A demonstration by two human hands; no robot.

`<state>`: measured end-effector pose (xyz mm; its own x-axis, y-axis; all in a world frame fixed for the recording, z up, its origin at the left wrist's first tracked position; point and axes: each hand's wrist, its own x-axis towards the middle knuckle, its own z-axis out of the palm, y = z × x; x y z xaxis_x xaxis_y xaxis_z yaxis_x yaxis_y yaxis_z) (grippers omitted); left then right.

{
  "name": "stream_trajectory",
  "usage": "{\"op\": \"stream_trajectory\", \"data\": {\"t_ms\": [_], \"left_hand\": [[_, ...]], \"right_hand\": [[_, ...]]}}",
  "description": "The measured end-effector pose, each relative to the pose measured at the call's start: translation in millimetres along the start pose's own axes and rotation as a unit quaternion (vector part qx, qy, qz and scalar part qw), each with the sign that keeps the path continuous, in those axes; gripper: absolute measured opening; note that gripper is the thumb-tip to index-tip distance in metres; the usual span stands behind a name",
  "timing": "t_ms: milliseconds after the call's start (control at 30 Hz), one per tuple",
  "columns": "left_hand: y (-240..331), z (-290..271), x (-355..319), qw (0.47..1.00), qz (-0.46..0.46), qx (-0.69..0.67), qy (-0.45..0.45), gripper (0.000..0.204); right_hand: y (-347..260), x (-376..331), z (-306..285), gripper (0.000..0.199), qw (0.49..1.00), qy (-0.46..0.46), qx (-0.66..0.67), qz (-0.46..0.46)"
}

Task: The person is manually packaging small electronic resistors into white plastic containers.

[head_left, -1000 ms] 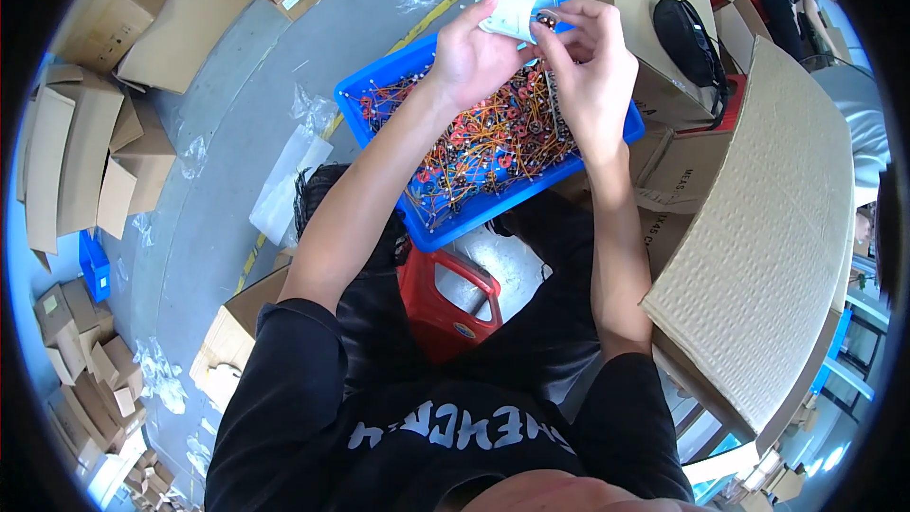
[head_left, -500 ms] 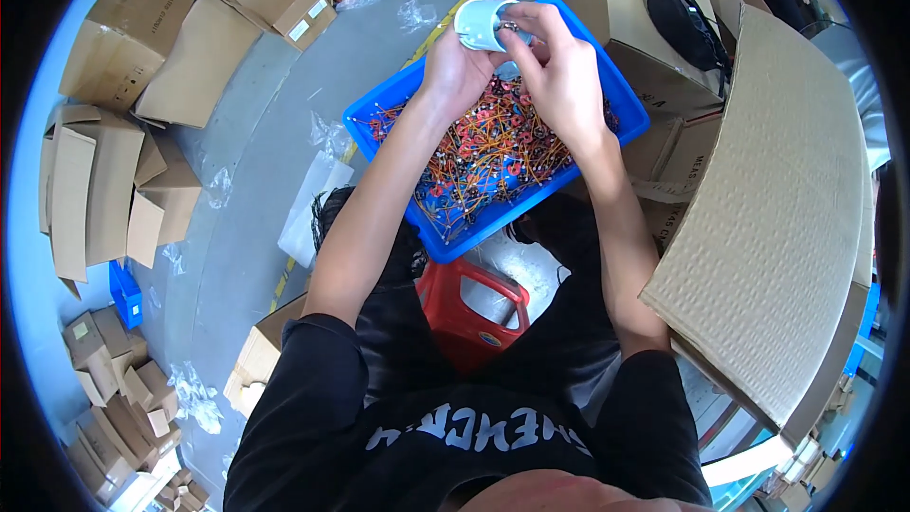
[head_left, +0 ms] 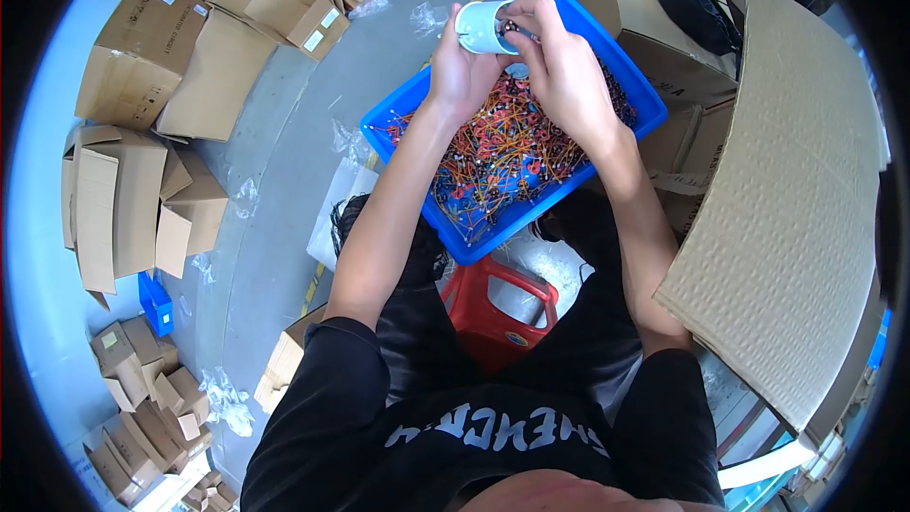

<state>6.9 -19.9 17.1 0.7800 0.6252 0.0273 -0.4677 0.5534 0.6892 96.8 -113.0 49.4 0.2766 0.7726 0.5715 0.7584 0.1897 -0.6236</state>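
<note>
So the person is sitting on a red plastic stool (head_left: 498,308) with a blue plastic bin (head_left: 621,71) resting across their knees, and that bin is packed with a tangle of small wire pieces (head_left: 493,156), mostly orange and red with a few darker ones mixed in.

Both hands are up over the far end of the bin. The left hand (head_left: 462,76) is wrapped around a small white cup (head_left: 482,27), tipped so its open mouth points toward the right hand. The right hand (head_left: 559,62) has its fingers curled and pinched together right at the cup's mouth, touching it. There's something small and dark at the fingertips, but it's too tiny to tell what exactly, probably one of the wire bits. So both hands are closed, the left on the cup, the right pinching at its opening.

Around them it's all floor clutter: flattened and open cardboard boxes (head_left: 142,57) off to the left, a big corrugated cardboard sheet (head_left: 806,190) leaning on the right, a black pouch (head_left: 697,5) lying on top of a box behind the bin, and scraps of clear plastic wrap (head_left: 341,137) on the grey floor (head_left: 284,228). A small blue tray (head_left: 154,301) sits on the floor far left, well apart from everything.
</note>
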Motion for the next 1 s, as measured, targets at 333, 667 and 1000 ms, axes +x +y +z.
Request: {"op": "stream_trajectory", "data": {"t_ms": [333, 667, 1000], "left_hand": [[2.7, -20.0, 2.6, 0.998, -0.025, 0.040, -0.039, 0.059], [7.8, -6.8, 0.2, 0.999, -0.037, 0.014, 0.036, 0.057], [3.5, -19.1, 1.5, 0.999, -0.024, 0.015, -0.018, 0.057]], "right_hand": [[-4.1, 2.0, -6.9, 0.022, 0.998, 0.007, -0.051, -0.022], [-15.0, 1.7, -12.1, 0.031, 1.000, -0.014, 0.002, 0.000], [-7.8, 4.4, -8.4, 0.020, 0.997, 0.040, 0.053, 0.046]]}}
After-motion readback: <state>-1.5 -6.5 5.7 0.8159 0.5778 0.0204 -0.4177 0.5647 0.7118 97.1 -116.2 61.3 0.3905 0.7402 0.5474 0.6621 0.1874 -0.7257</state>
